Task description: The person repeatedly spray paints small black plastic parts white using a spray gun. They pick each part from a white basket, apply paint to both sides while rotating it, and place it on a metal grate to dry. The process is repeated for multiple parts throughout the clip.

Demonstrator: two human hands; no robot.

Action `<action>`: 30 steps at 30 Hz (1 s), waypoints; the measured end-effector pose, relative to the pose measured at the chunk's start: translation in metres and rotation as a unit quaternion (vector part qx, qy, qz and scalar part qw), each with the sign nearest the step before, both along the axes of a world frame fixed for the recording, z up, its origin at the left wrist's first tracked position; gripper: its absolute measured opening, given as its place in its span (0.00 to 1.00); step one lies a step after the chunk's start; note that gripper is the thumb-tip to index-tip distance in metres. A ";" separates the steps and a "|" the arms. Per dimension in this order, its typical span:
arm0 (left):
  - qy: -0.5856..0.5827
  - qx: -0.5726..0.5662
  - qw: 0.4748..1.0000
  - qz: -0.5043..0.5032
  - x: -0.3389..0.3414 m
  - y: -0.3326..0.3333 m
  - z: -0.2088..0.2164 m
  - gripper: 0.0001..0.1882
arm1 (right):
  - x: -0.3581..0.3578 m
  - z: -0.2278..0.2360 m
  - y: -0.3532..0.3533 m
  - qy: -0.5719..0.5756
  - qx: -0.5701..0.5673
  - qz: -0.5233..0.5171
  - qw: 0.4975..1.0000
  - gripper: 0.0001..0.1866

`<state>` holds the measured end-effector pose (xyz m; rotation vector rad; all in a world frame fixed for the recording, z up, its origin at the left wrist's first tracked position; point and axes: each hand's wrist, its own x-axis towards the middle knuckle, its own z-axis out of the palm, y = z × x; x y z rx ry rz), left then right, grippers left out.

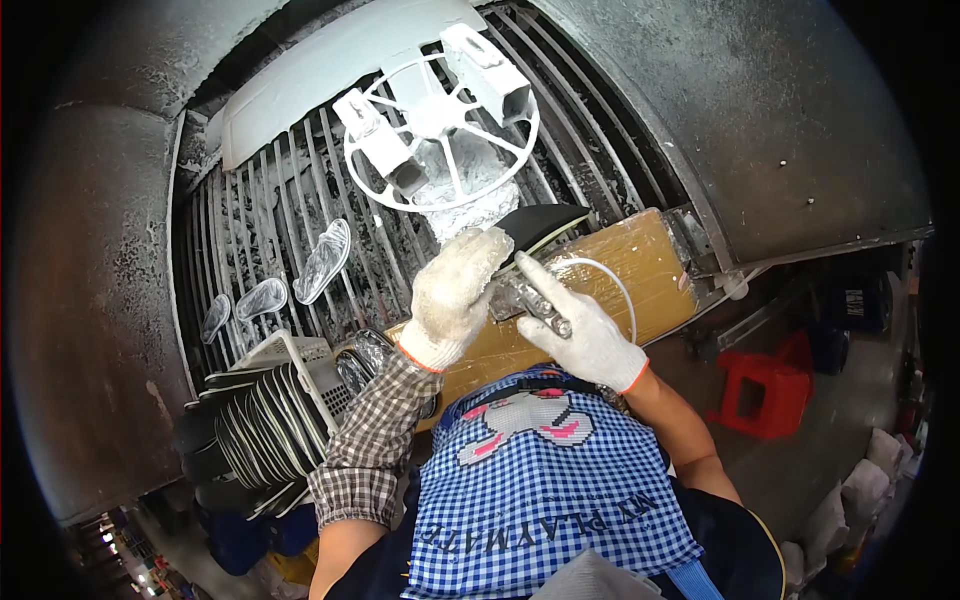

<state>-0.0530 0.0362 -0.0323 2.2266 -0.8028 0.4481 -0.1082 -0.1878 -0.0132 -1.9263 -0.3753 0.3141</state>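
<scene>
Gloved and closed, the left hand (455,295) clamps the black shoe sole (540,225) at its near end, just above the middle of the frame; the right hand (585,335) wraps a metal spray gun (530,298), forefinger laid along its body toward the sole, and a thin white hose (615,280) loops from the gun to the right; whether that finger presses a trigger cannot be told. The sole juts up and away from the fingers over a yellow-brown wrapped board (640,262) that runs from centre to right; it looks light, thin and bendy, likely rubbery, with a pale edge line, so a pinch at the heel end seems the sound hold, leaving the face free; any wet coat on it would probably be slick and easily smeared.

Beyond, in the upper middle, a white-caked wire wheel (440,125) carries two blocky holders over a slatted grille (280,190); three pale, coated soles (322,262) lie on the slats at centre left; lower left, a white basket (300,360) stands beside a dense stack of dark soles (255,420); a red plastic stool (770,390) sits at the right; a blue checked apron (550,490) fills the bottom centre.
</scene>
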 end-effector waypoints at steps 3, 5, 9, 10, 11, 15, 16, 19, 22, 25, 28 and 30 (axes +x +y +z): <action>-0.009 -0.010 1.000 0.000 0.001 0.001 0.001 0.31 | 0.000 0.006 0.002 0.001 -0.006 0.002 1.000 0.41; -0.008 -0.013 1.000 0.005 0.000 0.000 0.002 0.30 | 0.003 0.007 0.000 0.007 0.011 -0.009 1.000 0.40; -0.017 -0.036 0.999 -0.012 -0.003 0.008 0.007 0.29 | 0.007 -0.004 -0.012 -0.004 0.017 -0.068 0.998 0.40; -0.015 -0.037 0.999 -0.011 -0.004 0.011 0.006 0.29 | 0.010 -0.003 -0.017 0.054 0.016 -0.083 0.995 0.40; -0.017 -0.039 0.999 -0.013 -0.003 0.015 0.006 0.29 | 0.012 -0.007 -0.023 0.046 0.021 -0.103 0.993 0.39; 0.053 -0.117 0.991 0.035 -0.011 0.026 -0.005 0.24 | 0.012 -0.032 -0.051 0.077 0.037 -0.185 0.979 0.38; 0.155 -0.159 0.972 0.071 -0.016 0.025 0.000 0.22 | 0.010 -0.037 -0.058 0.073 0.045 -0.206 0.975 0.38; 0.437 -0.464 0.764 0.107 -0.022 0.016 0.032 0.27 | 0.006 -0.045 -0.077 0.062 0.055 -0.240 0.967 0.39; 0.426 -0.528 0.733 0.054 -0.011 0.017 0.064 0.31 | -0.004 -0.049 -0.092 0.036 0.036 -0.258 0.965 0.39; 0.407 -0.579 0.705 0.047 0.007 0.026 0.091 0.33 | -0.001 -0.027 -0.086 0.054 0.028 -0.260 0.964 0.39; 0.371 -0.574 0.729 0.042 0.041 0.041 0.123 0.30 | -0.003 -0.030 -0.087 0.028 0.001 -0.261 0.965 0.38; 0.341 -0.567 0.748 0.051 0.071 0.052 0.134 0.28 | -0.004 -0.033 -0.086 0.061 0.016 -0.266 0.962 0.38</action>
